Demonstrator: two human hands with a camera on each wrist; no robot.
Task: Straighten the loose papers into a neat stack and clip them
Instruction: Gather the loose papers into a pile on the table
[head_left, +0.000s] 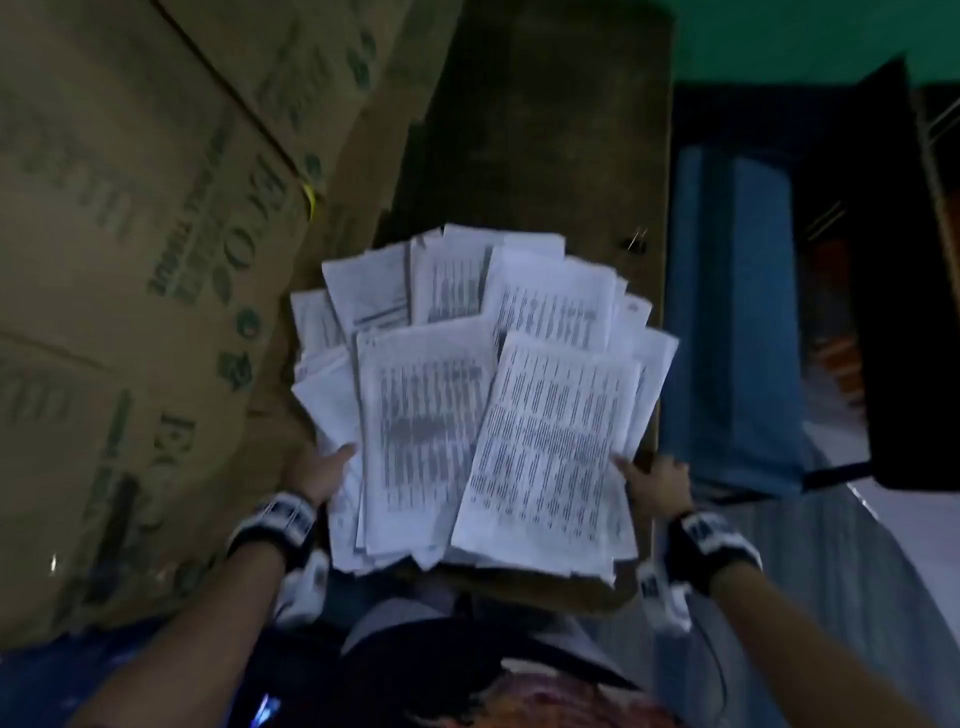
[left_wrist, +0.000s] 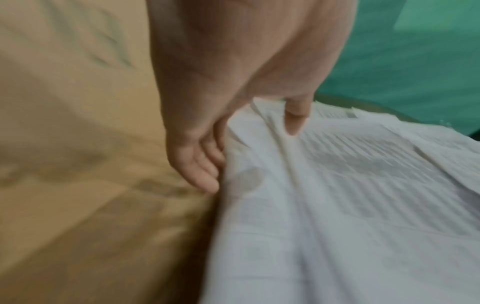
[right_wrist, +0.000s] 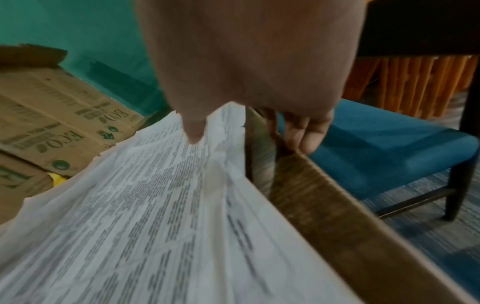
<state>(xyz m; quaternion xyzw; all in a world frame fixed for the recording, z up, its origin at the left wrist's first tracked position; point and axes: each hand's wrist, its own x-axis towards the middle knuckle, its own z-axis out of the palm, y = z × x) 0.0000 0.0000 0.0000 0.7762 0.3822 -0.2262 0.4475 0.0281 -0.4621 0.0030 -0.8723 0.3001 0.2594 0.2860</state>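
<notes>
A messy pile of printed papers (head_left: 467, 395) lies fanned out on a narrow wooden table (head_left: 540, 130). My left hand (head_left: 322, 473) holds the pile's near left edge, thumb (left_wrist: 294, 121) on top and fingers (left_wrist: 205, 168) tucked against the side of the sheets (left_wrist: 337, 205). My right hand (head_left: 655, 480) holds the near right edge. Its thumb (right_wrist: 193, 131) lies on the top sheet (right_wrist: 145, 205) and its fingers (right_wrist: 303, 135) curl down beside the table's edge (right_wrist: 324, 195). A small binder clip (head_left: 636, 241) lies on the table beyond the pile, at the right.
Large printed cardboard boxes (head_left: 130, 260) stand tight against the table's left side. A blue upholstered chair (head_left: 727, 312) with dark legs is to the right, with a dark table (head_left: 909, 312) beyond it. A green wall (head_left: 805, 31) is at the back.
</notes>
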